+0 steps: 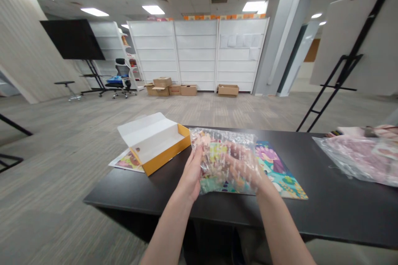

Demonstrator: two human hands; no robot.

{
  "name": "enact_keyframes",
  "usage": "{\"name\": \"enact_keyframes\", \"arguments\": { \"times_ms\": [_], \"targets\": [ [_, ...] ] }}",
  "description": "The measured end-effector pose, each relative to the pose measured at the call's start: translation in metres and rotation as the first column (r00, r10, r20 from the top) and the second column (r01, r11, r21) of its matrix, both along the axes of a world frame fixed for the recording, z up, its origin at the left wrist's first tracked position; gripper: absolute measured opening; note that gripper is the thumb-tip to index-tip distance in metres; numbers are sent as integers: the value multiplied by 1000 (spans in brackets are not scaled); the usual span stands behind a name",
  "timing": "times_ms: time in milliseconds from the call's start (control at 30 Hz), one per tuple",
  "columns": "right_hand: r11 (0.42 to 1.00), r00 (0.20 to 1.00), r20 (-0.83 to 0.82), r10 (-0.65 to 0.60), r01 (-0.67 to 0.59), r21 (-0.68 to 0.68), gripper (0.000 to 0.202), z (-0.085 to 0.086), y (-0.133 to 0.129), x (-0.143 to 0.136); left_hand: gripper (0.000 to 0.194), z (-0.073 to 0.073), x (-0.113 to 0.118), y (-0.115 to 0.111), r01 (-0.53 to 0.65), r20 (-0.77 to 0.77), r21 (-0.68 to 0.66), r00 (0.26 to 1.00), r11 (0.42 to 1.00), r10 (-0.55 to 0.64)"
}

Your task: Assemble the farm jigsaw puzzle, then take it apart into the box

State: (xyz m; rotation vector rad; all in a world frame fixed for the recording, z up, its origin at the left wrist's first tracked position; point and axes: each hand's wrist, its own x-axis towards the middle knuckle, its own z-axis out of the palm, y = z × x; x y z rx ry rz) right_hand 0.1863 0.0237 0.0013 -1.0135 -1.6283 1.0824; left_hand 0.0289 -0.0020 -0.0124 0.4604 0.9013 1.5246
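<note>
Clear bag (214,169) is held above picture board (284,176) on worktop (149,190), long axis left-to-right — left end grasped by left grip (193,169); right grip (248,169) seen through bag's right end — closure can't be told.

On our table (133,192) lies a board (287,180), partly hidden behind a bag (217,172). Our left hand (193,169) is at the bag's left edge, our right hand (244,166) in or behind it. Left of these, a box (166,156) overlaps a sheet (127,161); far right lies another bag (362,157). Beyond the table, cardboard boxes (161,90) sit before shelves (195,49).
</note>
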Motion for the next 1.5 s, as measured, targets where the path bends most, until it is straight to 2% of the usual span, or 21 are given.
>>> {"name": "enact_keyframes", "arguments": {
  "times_ms": [67,200,333,567,700,867,933,1000,1067,1133,1200,1300,1500],
  "targets": [
    [998,999,-48,-19,16,-61,37,1,3,5,34,1,-4,0,1,24,-31,1000,1000,0],
    [996,989,-129,-73,65,-65,42,4,8,15,35,6,-11,-2,22,60,-82,998,996,-17],
    [989,974,-215,-76,46,-144,43,7,7,21,38,10,-16,-5,49,85,-131,996,990,-38],
    [992,975,-207,-77,55,-110,45,5,5,19,35,8,-16,-9,77,80,-83,994,994,-71],
    [976,942,-259,-214,194,-100,45,9,8,27,30,5,-18,-6,30,84,-86,996,996,-23],
    [913,850,-338,-405,397,-96,48,12,14,59,34,10,-34,1,-23,156,-127,987,992,43],
    [895,851,-280,-444,432,-107,46,7,17,72,37,13,-41,2,-39,186,-85,981,996,54],
    [905,895,-136,-424,414,-98,42,-2,20,77,39,15,-47,1,-51,214,-25,975,998,55],
    [929,930,33,-367,368,-34,35,-13,24,72,41,16,-51,1,-53,247,24,968,998,45],
    [944,931,156,-330,323,68,29,-24,28,60,43,17,-52,1,-56,280,57,959,997,38],
    [948,921,234,-312,284,144,24,-32,30,44,44,17,-51,1,-65,302,77,953,995,38],
    [954,889,357,-287,234,186,17,-37,30,26,44,17,-46,1,-56,317,93,948,994,23],
    [948,794,522,-311,219,230,14,-39,29,25,43,17,-38,-1,8,290,29,957,1000,-16]
  ]
}}
